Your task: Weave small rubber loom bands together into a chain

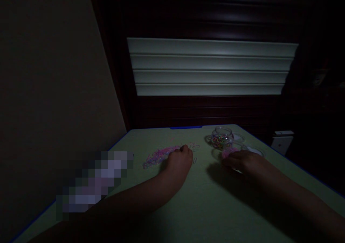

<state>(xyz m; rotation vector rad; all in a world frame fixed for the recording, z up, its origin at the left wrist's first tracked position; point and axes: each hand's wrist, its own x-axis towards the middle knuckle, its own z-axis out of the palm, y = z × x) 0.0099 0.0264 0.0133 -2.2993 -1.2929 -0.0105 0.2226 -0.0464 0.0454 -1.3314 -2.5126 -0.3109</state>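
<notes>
A loose pile of small pink and purple bands (pixel 159 156) lies on the green table. My left hand (pixel 183 157) rests at the pile's right end with its fingers curled together; whatever they pinch is hidden. Farther right, my right hand (pixel 238 161) is at a clear jar with pink contents (pixel 230 151), its fingers bent around the near side and partly hiding it. Just behind stands a round glass jar (pixel 221 138) filled with multicoloured bands. A few pale bands (pixel 195 160) lie between my hands.
Clear lids (pixel 253 150) lie right of the jars. A blurred, pixelated object (pixel 99 182) is at the table's left side. The green table (pixel 188 207) has a blue edge, with a slatted panel (pixel 210 67) behind it. A white device (pixel 281 144) stands beyond the right edge.
</notes>
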